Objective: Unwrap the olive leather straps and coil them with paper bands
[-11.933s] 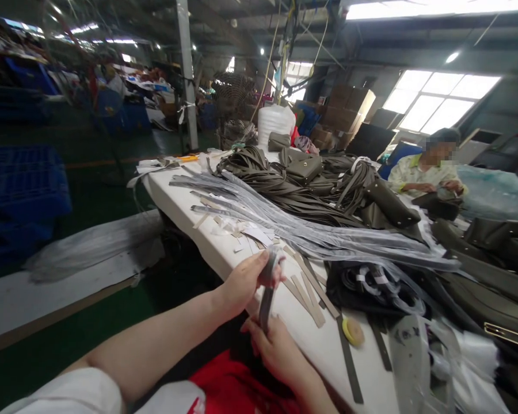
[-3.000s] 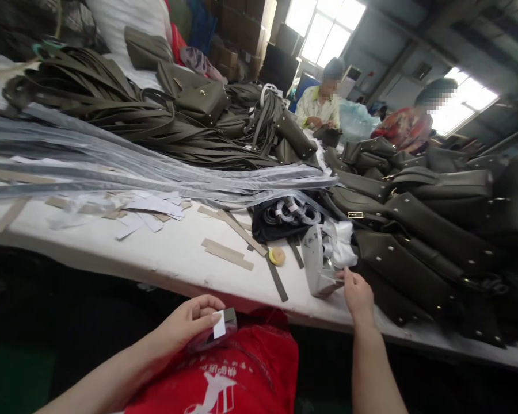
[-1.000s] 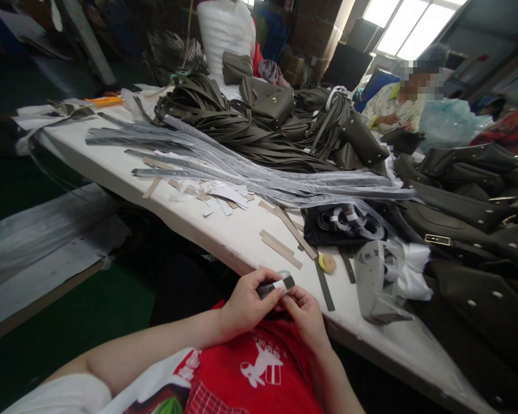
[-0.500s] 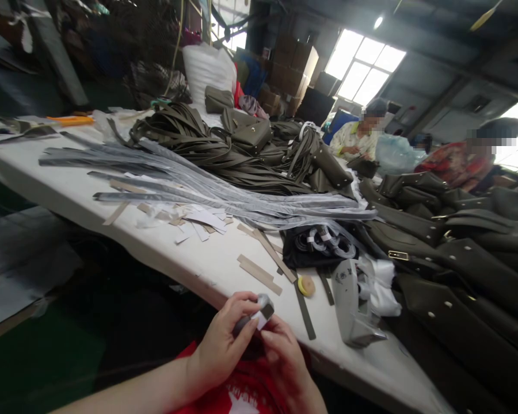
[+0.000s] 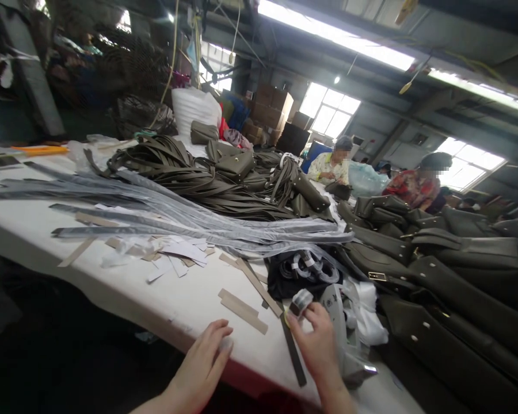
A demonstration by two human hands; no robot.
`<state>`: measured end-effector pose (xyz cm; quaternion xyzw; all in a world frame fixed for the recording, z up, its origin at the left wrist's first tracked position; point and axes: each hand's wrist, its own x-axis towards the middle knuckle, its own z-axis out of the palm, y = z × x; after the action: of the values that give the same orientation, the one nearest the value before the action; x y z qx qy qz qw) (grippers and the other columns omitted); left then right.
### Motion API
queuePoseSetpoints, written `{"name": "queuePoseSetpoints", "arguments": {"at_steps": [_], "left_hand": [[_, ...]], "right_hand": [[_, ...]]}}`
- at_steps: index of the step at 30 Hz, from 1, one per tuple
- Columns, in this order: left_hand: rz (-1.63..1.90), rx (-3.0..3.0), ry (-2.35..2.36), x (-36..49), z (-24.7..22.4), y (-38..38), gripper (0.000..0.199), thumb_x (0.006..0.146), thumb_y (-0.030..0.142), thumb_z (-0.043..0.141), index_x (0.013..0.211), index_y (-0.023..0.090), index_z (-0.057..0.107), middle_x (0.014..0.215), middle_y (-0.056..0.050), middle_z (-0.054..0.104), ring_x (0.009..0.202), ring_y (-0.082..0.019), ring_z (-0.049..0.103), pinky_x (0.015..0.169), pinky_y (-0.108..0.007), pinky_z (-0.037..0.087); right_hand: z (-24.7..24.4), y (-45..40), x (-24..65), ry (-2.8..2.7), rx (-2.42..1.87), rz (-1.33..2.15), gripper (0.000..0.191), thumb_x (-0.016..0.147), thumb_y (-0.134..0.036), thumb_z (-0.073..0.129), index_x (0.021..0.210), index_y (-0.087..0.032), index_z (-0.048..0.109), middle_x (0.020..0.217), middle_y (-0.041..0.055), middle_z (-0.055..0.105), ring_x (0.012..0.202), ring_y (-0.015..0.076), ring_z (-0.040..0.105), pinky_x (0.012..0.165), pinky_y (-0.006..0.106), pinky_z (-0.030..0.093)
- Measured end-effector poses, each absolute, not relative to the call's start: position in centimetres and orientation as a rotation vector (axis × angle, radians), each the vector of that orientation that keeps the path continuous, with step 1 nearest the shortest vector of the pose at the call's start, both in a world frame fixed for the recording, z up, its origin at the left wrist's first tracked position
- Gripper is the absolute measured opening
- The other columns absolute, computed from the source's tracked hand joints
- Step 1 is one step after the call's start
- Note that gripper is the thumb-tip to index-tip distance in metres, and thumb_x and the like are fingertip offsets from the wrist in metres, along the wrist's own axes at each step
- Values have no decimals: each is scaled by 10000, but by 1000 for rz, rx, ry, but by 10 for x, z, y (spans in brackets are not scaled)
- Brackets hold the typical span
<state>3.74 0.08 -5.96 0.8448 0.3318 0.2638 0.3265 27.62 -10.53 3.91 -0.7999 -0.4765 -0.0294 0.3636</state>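
My right hand (image 5: 317, 336) is closed on a small rolled strap (image 5: 301, 300) in clear plastic, above the table. Mostly hidden behind these fingers is a yellow tape roll (image 5: 287, 319). At the table's front edge, my left hand (image 5: 207, 351) has its fingers apart and loosely bent, with nothing visible in it. Several similar coiled straps (image 5: 313, 265) lie on a black cloth just beyond my right hand. Beside that hand stands a grey tape dispenser (image 5: 334, 310). A dark flat strip (image 5: 292, 351) runs along the table between my hands.
Long plastic-sleeved straps (image 5: 190, 215) cross the white table (image 5: 125, 287). Dark olive straps (image 5: 168, 178) are heaped behind them. Paper scraps (image 5: 176, 259) and tan card strips (image 5: 243, 310) lie in front. Olive bags (image 5: 453, 322) pile up at right. Two people (image 5: 414, 181) work at the back.
My hands have parted. The right has carried the rolled strap forward and right, over the table; the left has let go and moved left. The view has tilted upward.
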Motion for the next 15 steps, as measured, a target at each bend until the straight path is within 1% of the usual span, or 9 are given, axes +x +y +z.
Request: {"name": "queuePoseSetpoints", "arguments": {"at_steps": [3,5,7,9,11,15], "left_hand": [[766,2415,921,46,-66,22,360,940,376,422,1173,217,645,1301,-106,605,1194,-261,583,1013,-439,500],[820,2560,952,52,-65,40,372,925,369,444,1199,203,634,1348,-122,571,1246,-283,536,1061,-482,444],[840,2672,1005,58,-63,60,389,905,352,460,1200,169,636,1391,-153,531,1295,-306,486,1108,-509,369],[787,2728,1087,63,-63,76,426,886,364,474,1197,121,637,1415,-192,500,1331,-326,443,1135,-519,311],[699,2731,1152,67,-64,85,474,881,404,469,1197,90,632,1418,-216,492,1348,-336,419,1143,-524,281],[620,2715,1171,69,-65,85,517,886,443,452,1237,94,602,1443,-203,470,1379,-320,378,1161,-510,235]], "right_hand": [[44,-80,319,-1298,-2320,-322,276,819,-464,653,805,-198,728,904,108,645,911,286,569,841,390,435],[43,-59,344,-1375,-2528,-342,280,840,-449,629,807,-188,728,921,106,646,923,270,573,832,356,430],[39,-38,365,-1460,-2657,-289,263,835,-433,642,792,-189,731,910,97,651,918,252,584,808,321,428],[33,-19,381,-1514,-2691,-257,251,830,-422,659,789,-186,732,908,91,656,920,240,590,794,299,422],[27,-4,394,-1541,-2695,-259,253,844,-422,652,843,-181,731,938,93,659,943,235,588,798,292,413],[15,8,404,-1567,-2728,-286,301,871,-453,616,920,-171,710,993,111,654,971,253,572,804,318,400]]}}
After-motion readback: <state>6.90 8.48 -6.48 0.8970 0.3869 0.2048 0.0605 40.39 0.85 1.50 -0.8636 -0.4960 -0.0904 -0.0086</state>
